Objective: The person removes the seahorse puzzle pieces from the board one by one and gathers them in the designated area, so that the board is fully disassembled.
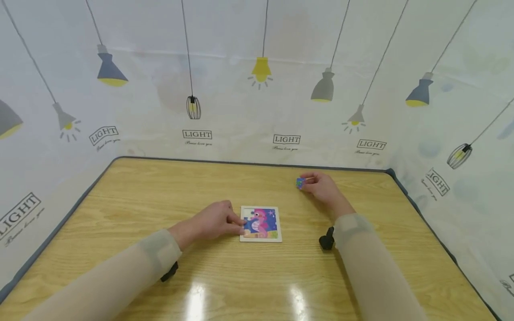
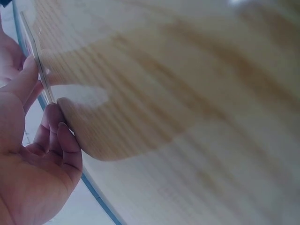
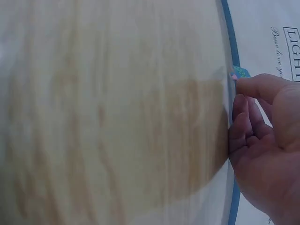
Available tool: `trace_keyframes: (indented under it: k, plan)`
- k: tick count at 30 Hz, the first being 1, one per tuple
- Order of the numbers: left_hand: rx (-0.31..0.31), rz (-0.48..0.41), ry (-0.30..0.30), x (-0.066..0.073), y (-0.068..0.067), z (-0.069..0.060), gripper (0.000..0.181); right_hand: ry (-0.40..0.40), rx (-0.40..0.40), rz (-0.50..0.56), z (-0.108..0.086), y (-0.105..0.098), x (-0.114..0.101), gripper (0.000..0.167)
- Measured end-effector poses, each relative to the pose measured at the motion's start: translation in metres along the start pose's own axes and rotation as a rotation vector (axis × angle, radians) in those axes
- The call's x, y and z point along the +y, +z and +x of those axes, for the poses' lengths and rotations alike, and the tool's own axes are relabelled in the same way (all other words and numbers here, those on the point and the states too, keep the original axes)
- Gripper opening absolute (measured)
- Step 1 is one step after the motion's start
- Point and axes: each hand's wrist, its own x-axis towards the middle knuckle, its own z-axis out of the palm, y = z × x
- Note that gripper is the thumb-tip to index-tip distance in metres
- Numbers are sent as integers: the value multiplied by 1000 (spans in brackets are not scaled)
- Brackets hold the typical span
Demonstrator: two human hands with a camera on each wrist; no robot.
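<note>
A square jigsaw puzzle [image 1: 267, 240] with a pale frame lies on the table, its picture a pink seahorse on blue. A pale gap shows at the picture's upper left. My left hand [image 1: 213, 220] holds the puzzle's left edge between thumb and fingers; in the left wrist view, the left hand [image 2: 40, 154] rests low against the tabletop at the thin board [image 2: 44, 77]. Farther back and to the right, my right hand [image 1: 322, 191] pinches a small blue and green puzzle piece [image 1: 300, 183]. The same piece [image 3: 241, 71] sticks out past the thumb in the right wrist view.
The wood-grain table [image 1: 257, 276] has a dark edge strip [image 1: 249, 163] along the back and sides. A wall sheet [image 1: 233, 102] printed with lamps stands close behind and on both sides. Black straps or mounts [image 1: 327, 240] sit under the wrists.
</note>
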Motion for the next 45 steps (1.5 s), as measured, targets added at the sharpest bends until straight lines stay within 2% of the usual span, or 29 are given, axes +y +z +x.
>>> trace_keyframes:
  k: [8,13,19,32,45]
  plan:
    - [-8,0,13,2,-1,0,31,-41,-10,-140,5,2,4,39]
    - [-9,9,13,3,-3,0,31,-49,-36,-208,6,2,3,44]
    - [-13,12,9,2,-4,-1,30,-1,-44,-179,3,2,2,52]
    - [1,13,46,0,-3,-1,31,16,-7,-242,3,11,-1,48]
    - [-10,5,22,1,-4,-1,30,21,-17,-247,4,10,0,51]
